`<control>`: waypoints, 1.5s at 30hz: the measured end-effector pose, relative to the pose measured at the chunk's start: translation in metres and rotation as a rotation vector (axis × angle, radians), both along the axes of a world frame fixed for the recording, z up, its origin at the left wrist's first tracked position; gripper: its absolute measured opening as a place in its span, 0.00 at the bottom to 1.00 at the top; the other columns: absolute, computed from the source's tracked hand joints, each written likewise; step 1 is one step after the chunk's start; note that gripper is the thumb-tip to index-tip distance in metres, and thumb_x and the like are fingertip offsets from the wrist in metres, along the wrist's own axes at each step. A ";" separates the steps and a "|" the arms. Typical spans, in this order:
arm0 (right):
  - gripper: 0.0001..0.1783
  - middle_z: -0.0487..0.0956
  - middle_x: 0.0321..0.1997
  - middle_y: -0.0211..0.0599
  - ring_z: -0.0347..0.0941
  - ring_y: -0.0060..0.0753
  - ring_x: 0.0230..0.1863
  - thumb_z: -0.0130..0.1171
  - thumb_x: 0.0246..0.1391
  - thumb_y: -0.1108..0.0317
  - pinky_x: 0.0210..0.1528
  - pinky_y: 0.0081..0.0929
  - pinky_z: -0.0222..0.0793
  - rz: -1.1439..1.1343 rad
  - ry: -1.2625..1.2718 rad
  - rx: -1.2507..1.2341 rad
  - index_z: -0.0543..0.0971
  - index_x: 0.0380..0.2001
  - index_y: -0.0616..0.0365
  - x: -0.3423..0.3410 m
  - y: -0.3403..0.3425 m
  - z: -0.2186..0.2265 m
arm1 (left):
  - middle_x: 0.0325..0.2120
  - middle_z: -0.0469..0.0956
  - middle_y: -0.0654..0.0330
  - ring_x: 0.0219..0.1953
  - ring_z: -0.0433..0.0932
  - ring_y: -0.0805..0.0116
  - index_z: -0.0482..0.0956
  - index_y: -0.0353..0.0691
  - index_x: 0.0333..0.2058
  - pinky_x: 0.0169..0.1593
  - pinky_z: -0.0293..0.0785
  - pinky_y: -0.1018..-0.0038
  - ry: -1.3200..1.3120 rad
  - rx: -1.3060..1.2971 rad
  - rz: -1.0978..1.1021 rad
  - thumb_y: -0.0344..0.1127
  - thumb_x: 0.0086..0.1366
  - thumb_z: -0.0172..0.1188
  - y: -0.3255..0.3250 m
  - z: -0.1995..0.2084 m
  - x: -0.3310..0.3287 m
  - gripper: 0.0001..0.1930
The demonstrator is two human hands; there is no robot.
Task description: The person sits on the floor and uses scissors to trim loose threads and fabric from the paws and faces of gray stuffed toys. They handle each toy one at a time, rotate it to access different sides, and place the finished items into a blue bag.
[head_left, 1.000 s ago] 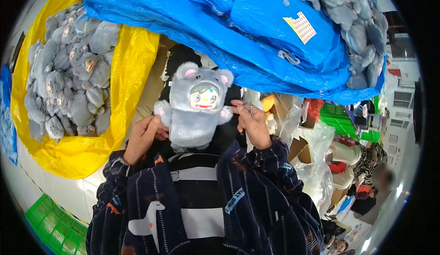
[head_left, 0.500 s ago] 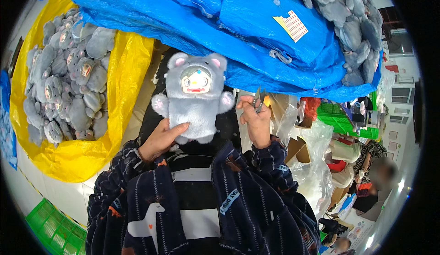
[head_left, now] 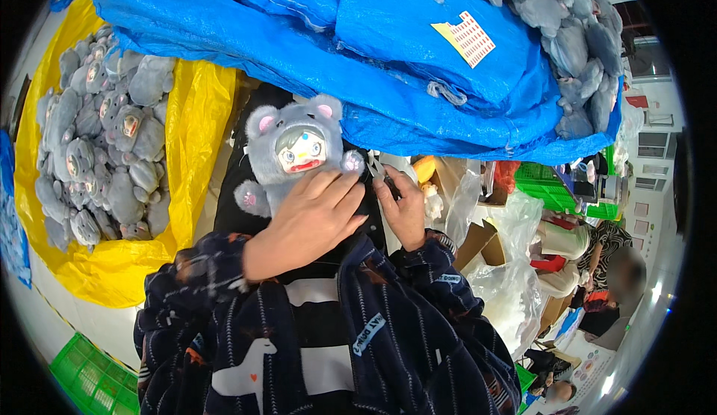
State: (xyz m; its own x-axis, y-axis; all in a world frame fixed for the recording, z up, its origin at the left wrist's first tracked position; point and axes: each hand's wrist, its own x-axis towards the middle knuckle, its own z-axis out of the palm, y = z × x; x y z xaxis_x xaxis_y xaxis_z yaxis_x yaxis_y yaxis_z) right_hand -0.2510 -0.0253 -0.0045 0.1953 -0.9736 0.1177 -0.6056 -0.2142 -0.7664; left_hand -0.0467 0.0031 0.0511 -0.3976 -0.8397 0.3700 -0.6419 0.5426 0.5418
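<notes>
The gray, furry, round-eared plush doll (head_left: 293, 135) was beneath the left hand (head_left: 310, 221), whose fingers (head_left: 337, 193) stretched over its body — whether they gripped could not be told. The right hand (head_left: 388, 185) — just beside the doll's pink-padded paw (head_left: 352, 163) — was closed around small silver metal snips (head_left: 377, 168).

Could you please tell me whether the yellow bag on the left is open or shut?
Open: the yellow bag has its mouth spread wide, showing gray plush toys piled inside.
</notes>
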 end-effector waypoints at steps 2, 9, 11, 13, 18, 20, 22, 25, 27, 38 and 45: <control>0.17 0.76 0.31 0.49 0.75 0.46 0.32 0.59 0.53 0.63 0.33 0.33 0.69 0.020 0.026 -0.062 0.76 0.41 0.66 0.001 -0.001 -0.001 | 0.50 0.69 0.55 0.50 0.67 0.58 0.72 0.35 0.46 0.52 0.63 0.66 -0.180 0.042 0.029 0.40 0.51 0.63 0.000 -0.032 -0.010 0.25; 0.17 0.75 0.29 0.49 0.73 0.48 0.29 0.60 0.51 0.63 0.31 0.34 0.68 0.028 0.076 0.033 0.76 0.40 0.65 0.000 0.001 -0.005 | 0.55 0.66 0.56 0.55 0.63 0.61 0.67 0.35 0.53 0.57 0.59 0.67 -0.215 0.101 0.003 0.41 0.50 0.63 0.006 -0.050 -0.009 0.32; 0.17 0.75 0.29 0.48 0.73 0.48 0.28 0.60 0.51 0.63 0.30 0.34 0.68 0.027 0.071 0.064 0.76 0.40 0.64 -0.002 0.001 -0.006 | 0.55 0.65 0.56 0.54 0.64 0.60 0.67 0.36 0.54 0.57 0.59 0.67 -0.218 0.104 0.009 0.41 0.50 0.63 0.006 -0.050 -0.009 0.32; 0.17 0.74 0.28 0.48 0.73 0.47 0.28 0.60 0.51 0.63 0.30 0.34 0.67 0.021 0.060 0.088 0.76 0.40 0.64 -0.004 0.003 -0.006 | 0.55 0.65 0.56 0.54 0.64 0.60 0.66 0.36 0.54 0.57 0.60 0.66 -0.211 0.111 0.004 0.40 0.49 0.63 0.005 -0.050 -0.010 0.33; 0.17 0.74 0.28 0.48 0.73 0.47 0.28 0.60 0.51 0.64 0.30 0.34 0.67 0.034 0.033 0.086 0.76 0.40 0.64 -0.003 0.004 -0.005 | 0.54 0.65 0.55 0.54 0.64 0.59 0.66 0.36 0.54 0.56 0.61 0.66 -0.183 0.149 0.005 0.39 0.49 0.64 0.003 -0.047 -0.011 0.33; 0.17 0.75 0.28 0.48 0.73 0.48 0.28 0.60 0.51 0.64 0.30 0.34 0.67 0.028 0.025 0.090 0.76 0.40 0.65 -0.002 0.004 -0.006 | 0.54 0.64 0.54 0.54 0.63 0.58 0.66 0.36 0.54 0.56 0.61 0.65 -0.187 0.150 0.009 0.39 0.48 0.64 0.003 -0.046 -0.011 0.33; 0.17 0.75 0.29 0.49 0.73 0.48 0.29 0.60 0.50 0.64 0.31 0.34 0.68 0.013 0.023 0.102 0.76 0.40 0.66 0.000 0.004 -0.007 | 0.54 0.64 0.53 0.54 0.64 0.57 0.66 0.36 0.54 0.56 0.61 0.65 -0.186 0.150 0.010 0.38 0.48 0.64 0.003 -0.046 -0.011 0.33; 0.17 0.76 0.31 0.51 0.74 0.49 0.31 0.60 0.51 0.64 0.33 0.33 0.69 -0.013 -0.018 0.075 0.76 0.40 0.67 0.007 0.001 -0.006 | 0.55 0.63 0.52 0.53 0.64 0.56 0.66 0.36 0.54 0.55 0.61 0.65 -0.191 0.146 0.012 0.39 0.48 0.64 0.004 -0.047 -0.012 0.33; 0.18 0.77 0.32 0.52 0.75 0.49 0.32 0.60 0.51 0.64 0.34 0.33 0.69 -0.021 -0.043 0.069 0.76 0.40 0.67 0.010 0.000 -0.008 | 0.55 0.63 0.52 0.53 0.64 0.56 0.67 0.36 0.54 0.55 0.62 0.64 -0.201 0.136 0.014 0.39 0.48 0.64 0.004 -0.049 -0.013 0.33; 0.18 0.78 0.35 0.52 0.76 0.51 0.35 0.61 0.50 0.63 0.35 0.34 0.71 0.064 0.057 0.089 0.76 0.41 0.66 0.011 -0.012 0.000 | 0.54 0.63 0.50 0.52 0.65 0.56 0.68 0.35 0.52 0.54 0.63 0.65 -0.171 0.122 0.011 0.38 0.49 0.64 0.003 -0.048 -0.012 0.30; 0.17 0.78 0.36 0.51 0.76 0.51 0.35 0.60 0.50 0.63 0.35 0.36 0.72 0.202 0.217 0.032 0.78 0.40 0.62 0.004 -0.027 0.016 | 0.54 0.63 0.49 0.54 0.64 0.57 0.69 0.32 0.50 0.56 0.61 0.65 -0.162 0.140 -0.002 0.38 0.52 0.62 0.004 -0.048 -0.009 0.27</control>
